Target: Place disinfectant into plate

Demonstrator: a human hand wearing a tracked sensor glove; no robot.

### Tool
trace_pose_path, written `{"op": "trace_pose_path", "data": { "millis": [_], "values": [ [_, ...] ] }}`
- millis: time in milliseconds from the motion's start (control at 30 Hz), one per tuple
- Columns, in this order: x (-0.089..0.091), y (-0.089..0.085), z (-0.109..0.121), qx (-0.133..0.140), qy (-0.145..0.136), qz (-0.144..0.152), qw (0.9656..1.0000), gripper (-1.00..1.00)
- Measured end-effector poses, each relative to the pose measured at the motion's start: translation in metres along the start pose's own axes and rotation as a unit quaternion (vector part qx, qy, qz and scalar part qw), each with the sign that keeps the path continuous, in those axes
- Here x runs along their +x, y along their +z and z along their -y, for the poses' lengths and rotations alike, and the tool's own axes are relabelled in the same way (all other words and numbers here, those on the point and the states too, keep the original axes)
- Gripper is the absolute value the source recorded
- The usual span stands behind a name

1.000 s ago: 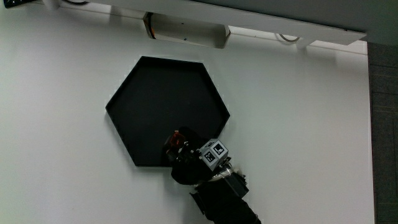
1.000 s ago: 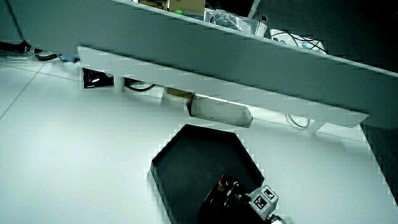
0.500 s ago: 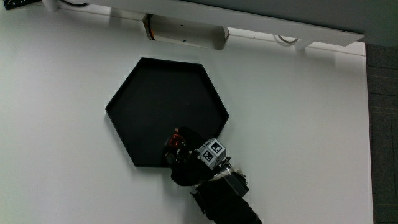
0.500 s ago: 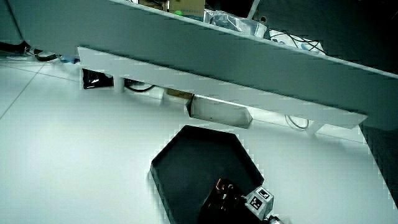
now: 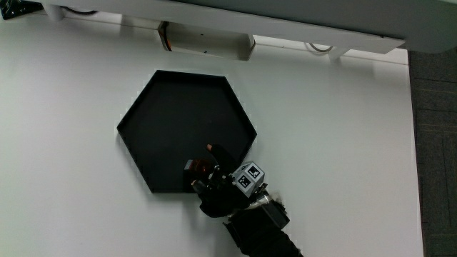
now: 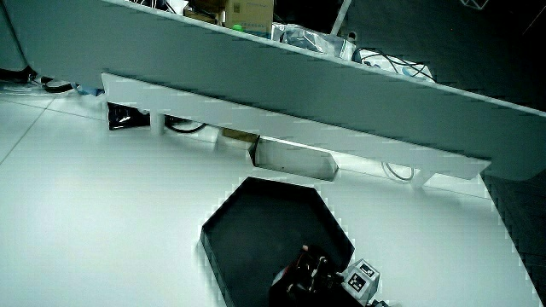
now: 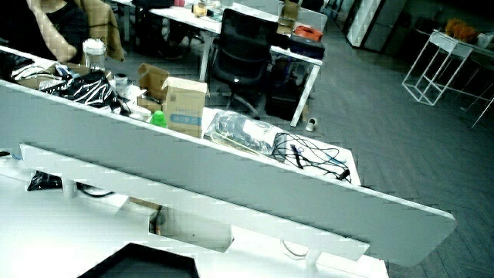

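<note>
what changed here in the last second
Little changed. The hand stays at the edge of the plate nearest the person, fingers wrapped around the disinfectant, which sits a bit lower over the plate's floor. It has not let go. The plate itself has not moved.

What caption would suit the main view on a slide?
Gloved hand holding a small dark disinfectant bottle over the near corner of a black hexagonal plate on a white table.

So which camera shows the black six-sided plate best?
The main view: it looks straight down on the black hexagonal plate, showing all six sides. In a side view it appears slanted, with the gloved hand covering its near corner. Another shows only an edge.
</note>
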Motion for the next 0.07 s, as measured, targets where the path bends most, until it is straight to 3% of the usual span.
{"op": "trace_pose_path", "data": {
  "millis": [67],
  "values": [
    [-0.0008, 0.0019, 0.0014, 0.004, 0.003, -0.005, 1.0000, -1.00]
  ]
}}
